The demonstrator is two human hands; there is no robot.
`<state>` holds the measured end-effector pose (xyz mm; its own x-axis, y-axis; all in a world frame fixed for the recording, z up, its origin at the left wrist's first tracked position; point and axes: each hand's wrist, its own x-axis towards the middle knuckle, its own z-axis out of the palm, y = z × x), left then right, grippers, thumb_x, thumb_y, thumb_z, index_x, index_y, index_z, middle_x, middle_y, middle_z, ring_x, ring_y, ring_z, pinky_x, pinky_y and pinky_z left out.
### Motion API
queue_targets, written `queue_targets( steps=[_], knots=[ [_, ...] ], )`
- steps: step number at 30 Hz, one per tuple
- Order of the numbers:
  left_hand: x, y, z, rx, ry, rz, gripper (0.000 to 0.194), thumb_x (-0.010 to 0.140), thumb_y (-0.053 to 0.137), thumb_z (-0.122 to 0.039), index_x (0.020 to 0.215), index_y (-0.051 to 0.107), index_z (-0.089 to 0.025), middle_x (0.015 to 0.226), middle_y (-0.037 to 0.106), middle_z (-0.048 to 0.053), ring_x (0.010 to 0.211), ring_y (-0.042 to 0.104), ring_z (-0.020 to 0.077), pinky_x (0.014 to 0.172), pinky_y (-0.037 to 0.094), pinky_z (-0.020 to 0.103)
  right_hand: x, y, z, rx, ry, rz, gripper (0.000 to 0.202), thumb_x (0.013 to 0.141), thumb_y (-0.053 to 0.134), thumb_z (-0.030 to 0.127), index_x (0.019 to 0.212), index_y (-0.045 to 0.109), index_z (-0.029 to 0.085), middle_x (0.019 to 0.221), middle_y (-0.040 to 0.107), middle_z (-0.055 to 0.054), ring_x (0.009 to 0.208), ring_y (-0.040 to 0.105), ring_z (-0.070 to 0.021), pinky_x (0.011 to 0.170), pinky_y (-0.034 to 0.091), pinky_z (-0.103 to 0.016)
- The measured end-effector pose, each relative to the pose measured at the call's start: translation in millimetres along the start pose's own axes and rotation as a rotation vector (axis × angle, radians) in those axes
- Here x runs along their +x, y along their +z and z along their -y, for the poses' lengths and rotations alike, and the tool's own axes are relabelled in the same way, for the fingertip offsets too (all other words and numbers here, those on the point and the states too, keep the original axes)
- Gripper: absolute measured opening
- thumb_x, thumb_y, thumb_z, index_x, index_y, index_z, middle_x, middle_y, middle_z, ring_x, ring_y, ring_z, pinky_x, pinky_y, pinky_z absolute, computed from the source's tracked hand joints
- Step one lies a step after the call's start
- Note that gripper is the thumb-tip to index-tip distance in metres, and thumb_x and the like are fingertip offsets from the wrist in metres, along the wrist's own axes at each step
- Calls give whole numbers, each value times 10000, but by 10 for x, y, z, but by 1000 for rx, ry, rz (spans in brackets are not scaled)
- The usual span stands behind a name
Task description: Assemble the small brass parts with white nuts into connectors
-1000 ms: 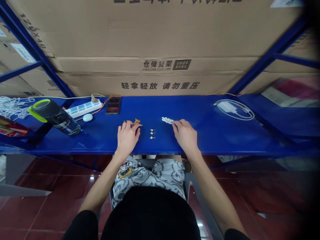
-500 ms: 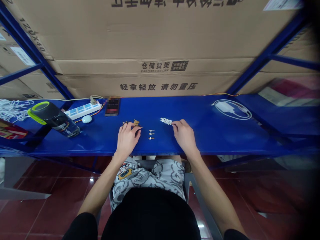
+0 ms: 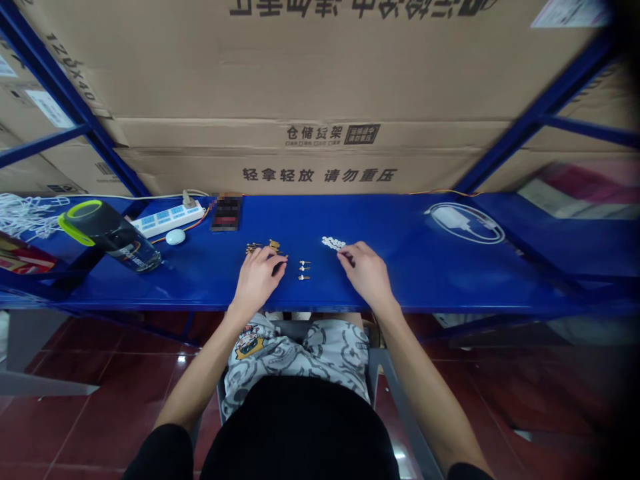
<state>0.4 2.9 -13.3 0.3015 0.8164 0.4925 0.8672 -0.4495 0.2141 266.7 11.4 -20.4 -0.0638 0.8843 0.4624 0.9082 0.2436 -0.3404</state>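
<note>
From where I stand, the left hand's (image 3: 260, 275) fingers are pinching what looks like a slim brass-coloured metal piece (image 3: 287, 257), just beside a loose pile of brass-coloured metal parts (image 3: 274, 245). The right hand (image 3: 369, 272) has thumb and forefinger close together at the near edge of a cluster of small round white pieces (image 3: 333, 242) — whether they grip one, I cannot tell. Between the hands, three small white-and-brass pieces (image 3: 305, 269) lie in a column on the blue metal desk (image 3: 450, 267). I'd keep both wrists low, grip lightly by the fingertips, and separate one white piece sideways — pressing down could scatter the cluster.
</note>
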Motion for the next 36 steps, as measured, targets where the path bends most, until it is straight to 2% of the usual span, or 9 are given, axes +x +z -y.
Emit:
queue_targets(
  steps=[3, 7, 11, 16, 21, 28, 36],
  knots=[
    [-4, -15, -16, 12, -58, -27, 158, 967, 644, -293, 1079, 738, -232, 1041, 713, 43, 1019, 642, 251, 898, 483, 386, 0, -31, 49, 11, -35, 24, 125, 952, 577, 259, 960, 699, 232, 955, 684, -52, 835, 656, -209, 659, 484, -314],
    [-7, -30, -28, 46, -106, -20, 130, 963, 655, -323, 982, 758, -246, 983, 717, 36, 986, 654, 253, 861, 490, 381, 1, -54, 73, 55, -88, 66, 113, 958, 570, 243, 945, 682, 231, 957, 689, -47, 820, 643, -200, 669, 476, -313],
    [-5, -12, -11, 35, -70, -7, 168, 983, 625, -307, 1094, 743, -263, 1023, 712, 39, 1000, 650, 246, 876, 490, 375, 3, -66, 79, 91, -137, 93, 120, 967, 552, 249, 941, 669, 237, 975, 691, -52, 860, 643, -207, 690, 479, -315],
    [-5, -7, -4, 22, -43, 33, 181, 1004, 589, -302, 1061, 755, -258, 1010, 695, 43, 1004, 650, 239, 881, 486, 369, 12, -78, 81, 116, -104, 106, 105, 955, 572, 271, 1008, 659, 244, 947, 680, -43, 864, 644, -205, 690, 492, -314],
    [-3, -15, -12, 26, -69, 23, 179, 989, 619, -344, 1058, 756, -251, 1015, 703, 37, 1007, 655, 240, 886, 489, 374, 10, -65, 66, 105, -87, 122, 212, 968, 549, 307, 1123, 680, 247, 986, 677, -65, 858, 656, -215, 690, 511, -329],
    [2, 1, 23, 19, -91, 23, 150, 981, 634, -303, 1025, 764, -243, 976, 713, 27, 977, 658, 226, 870, 501, 348, 7, -44, 52, 93, -71, 137, 221, 984, 527, 319, 1026, 732, 250, 1025, 671, -71, 844, 670, -213, 704, 515, -335],
    [-1, -6, 24, 8, -102, 4, 184, 1003, 593, -302, 1014, 764, -236, 956, 714, 42, 951, 668, 230, 821, 529, 330, 19, -83, 84, 116, -90, 92, 113, 949, 571, 249, 917, 680, 246, 950, 714, -35, 786, 646, -186, 663, 467, -305]
  ],
)
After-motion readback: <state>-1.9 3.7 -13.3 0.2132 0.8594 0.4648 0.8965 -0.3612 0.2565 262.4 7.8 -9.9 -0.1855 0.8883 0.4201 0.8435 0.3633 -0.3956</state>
